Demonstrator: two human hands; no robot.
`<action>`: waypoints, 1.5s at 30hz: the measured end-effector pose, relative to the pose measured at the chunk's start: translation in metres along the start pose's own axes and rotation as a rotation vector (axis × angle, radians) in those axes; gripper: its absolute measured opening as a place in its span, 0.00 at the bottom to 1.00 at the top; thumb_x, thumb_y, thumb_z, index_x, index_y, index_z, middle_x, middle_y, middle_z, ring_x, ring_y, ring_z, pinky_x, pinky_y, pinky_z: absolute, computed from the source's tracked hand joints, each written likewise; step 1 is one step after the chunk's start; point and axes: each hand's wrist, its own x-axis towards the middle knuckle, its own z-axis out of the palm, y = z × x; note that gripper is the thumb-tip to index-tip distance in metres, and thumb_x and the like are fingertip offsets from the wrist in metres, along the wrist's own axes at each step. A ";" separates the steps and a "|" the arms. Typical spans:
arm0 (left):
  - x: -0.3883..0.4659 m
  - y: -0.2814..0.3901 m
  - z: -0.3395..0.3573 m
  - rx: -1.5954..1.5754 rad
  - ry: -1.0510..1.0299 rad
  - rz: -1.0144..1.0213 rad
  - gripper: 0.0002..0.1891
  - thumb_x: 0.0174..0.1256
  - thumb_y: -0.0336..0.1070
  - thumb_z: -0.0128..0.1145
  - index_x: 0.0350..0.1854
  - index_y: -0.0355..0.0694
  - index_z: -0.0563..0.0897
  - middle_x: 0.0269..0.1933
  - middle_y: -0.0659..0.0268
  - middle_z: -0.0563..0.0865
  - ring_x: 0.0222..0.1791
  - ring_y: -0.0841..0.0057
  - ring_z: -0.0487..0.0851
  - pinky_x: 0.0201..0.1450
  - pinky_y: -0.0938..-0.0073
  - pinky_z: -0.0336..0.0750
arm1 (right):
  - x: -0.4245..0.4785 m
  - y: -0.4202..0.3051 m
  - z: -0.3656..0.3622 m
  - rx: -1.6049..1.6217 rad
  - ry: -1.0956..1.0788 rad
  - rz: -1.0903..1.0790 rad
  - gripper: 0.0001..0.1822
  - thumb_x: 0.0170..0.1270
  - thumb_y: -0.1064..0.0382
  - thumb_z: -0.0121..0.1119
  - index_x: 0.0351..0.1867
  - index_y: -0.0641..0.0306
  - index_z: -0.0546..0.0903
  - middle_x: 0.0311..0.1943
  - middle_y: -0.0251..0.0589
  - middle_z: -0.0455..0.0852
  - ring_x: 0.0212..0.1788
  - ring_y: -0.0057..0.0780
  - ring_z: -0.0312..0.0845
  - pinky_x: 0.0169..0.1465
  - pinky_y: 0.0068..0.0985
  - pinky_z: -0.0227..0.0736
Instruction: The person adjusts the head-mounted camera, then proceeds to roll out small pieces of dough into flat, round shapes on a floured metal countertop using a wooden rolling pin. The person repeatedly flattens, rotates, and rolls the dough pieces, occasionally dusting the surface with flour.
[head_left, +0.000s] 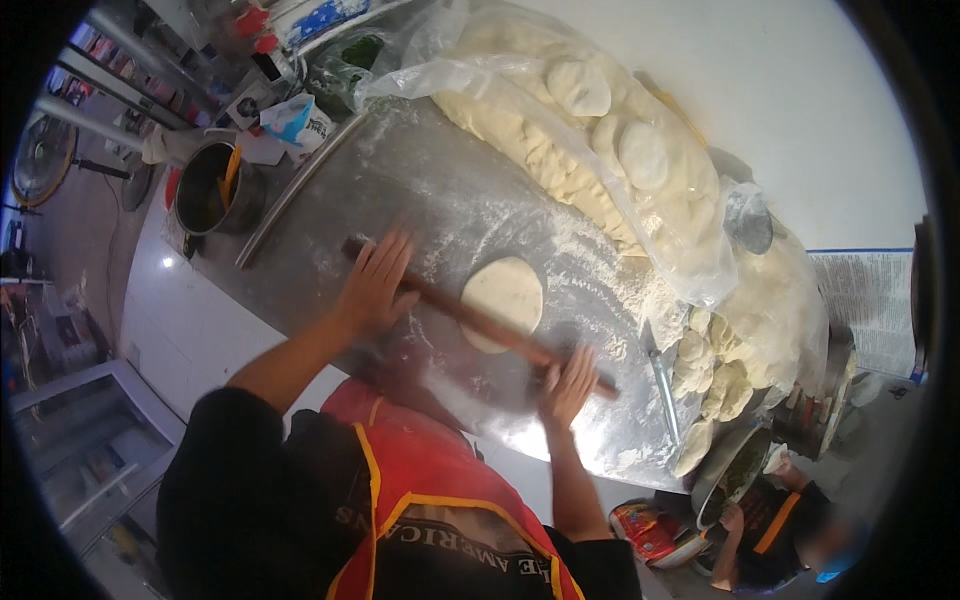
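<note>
A wooden rolling pin (442, 298) lies slantwise across the floured metal worktop (420, 180). My left hand (381, 281) presses on its far-left part, fingers stretched out over it. Near the other end, my right hand (571, 384) rests on the pin in the same way, somewhat blurred. Between the two hands, a flat round of dough (510, 289) lies under the pin, most of it showing beyond the pin and a small part on my side. Loose flour (600, 277) is scattered to the right of the round.
Dough under clear plastic sheeting (540, 142) lines the worktop's far side. Small dough pieces (694, 356) and a metal scraper (664, 397) lie right. A metal rod (300, 191) and a pot (217, 187) stand left. At lower right, another person (780, 525) is by a metal bowl (731, 476).
</note>
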 end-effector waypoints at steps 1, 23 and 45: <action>-0.029 0.006 0.003 -0.027 -0.003 0.005 0.37 0.66 0.51 0.55 0.69 0.28 0.64 0.72 0.47 0.65 0.75 0.57 0.59 0.75 0.45 0.48 | -0.031 -0.009 -0.009 0.027 0.020 -0.052 0.34 0.74 0.47 0.43 0.71 0.72 0.60 0.71 0.57 0.63 0.74 0.55 0.55 0.73 0.53 0.47; -0.016 0.008 0.016 -0.012 -0.014 0.085 0.17 0.58 0.39 0.57 0.48 0.40 0.81 0.50 0.57 0.80 0.56 0.62 0.76 0.65 0.55 0.64 | 0.061 -0.028 -0.016 0.323 -0.134 -0.147 0.29 0.73 0.55 0.49 0.69 0.70 0.63 0.66 0.60 0.68 0.69 0.55 0.61 0.70 0.48 0.54; -0.084 0.026 -0.013 -0.126 0.070 -0.089 0.14 0.50 0.32 0.59 0.43 0.41 0.81 0.45 0.60 0.81 0.51 0.60 0.77 0.59 0.57 0.67 | 0.072 -0.084 -0.019 0.350 -0.335 0.052 0.23 0.65 0.49 0.60 0.47 0.70 0.80 0.40 0.57 0.86 0.42 0.50 0.83 0.44 0.39 0.75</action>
